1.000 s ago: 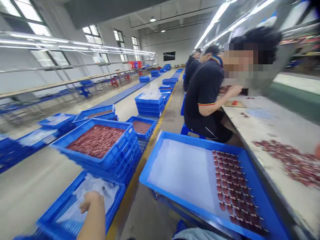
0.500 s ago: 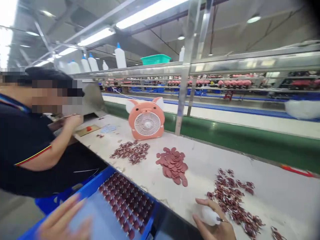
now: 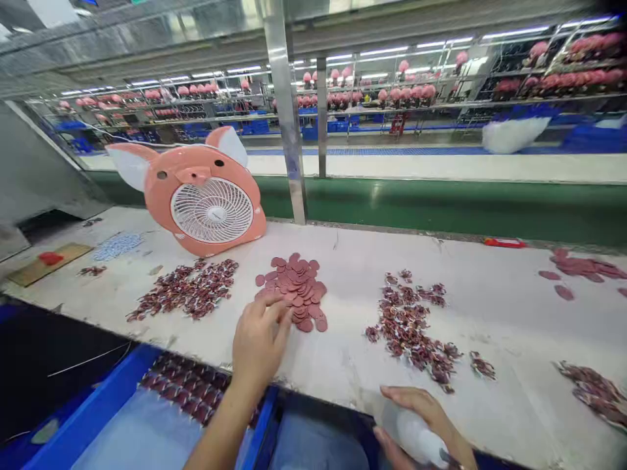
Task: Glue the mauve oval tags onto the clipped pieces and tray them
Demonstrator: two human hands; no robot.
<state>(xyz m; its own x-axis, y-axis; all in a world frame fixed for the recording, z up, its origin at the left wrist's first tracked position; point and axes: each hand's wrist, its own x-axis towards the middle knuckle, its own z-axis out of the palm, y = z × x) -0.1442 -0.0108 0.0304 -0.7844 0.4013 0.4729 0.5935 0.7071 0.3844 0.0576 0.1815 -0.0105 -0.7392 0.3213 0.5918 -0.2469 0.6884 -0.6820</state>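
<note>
My left hand (image 3: 258, 336) reaches over the near-left edge of a pile of flat reddish-brown discs (image 3: 298, 287). Its fingertips touch the pile, with the thumb a little apart from the fingers; no disc shows clearly in its grasp. At the table's front edge, my right hand (image 3: 431, 418) is wrapped around a white squeeze bottle (image 3: 416, 436), whose thin dark tip points toward the lower right. Beyond this hand lies a heap of small dark-red pieces with pale edges (image 3: 411, 326). A similar heap (image 3: 189, 287) is left of the discs.
A pink pig-shaped fan (image 3: 210, 196) stands behind the left heap. Below the table edge, a blue crate (image 3: 112, 398) holds rows of dark-red pieces. More discs (image 3: 582, 266) and a red tool (image 3: 504, 243) lie at right. A metal post (image 3: 289, 117) rises behind the table.
The view has swung right and closer to the table. My left hand has gone from above the crate to the disc pile. My right hand still holds the bottle. The co-worker is out of view.
</note>
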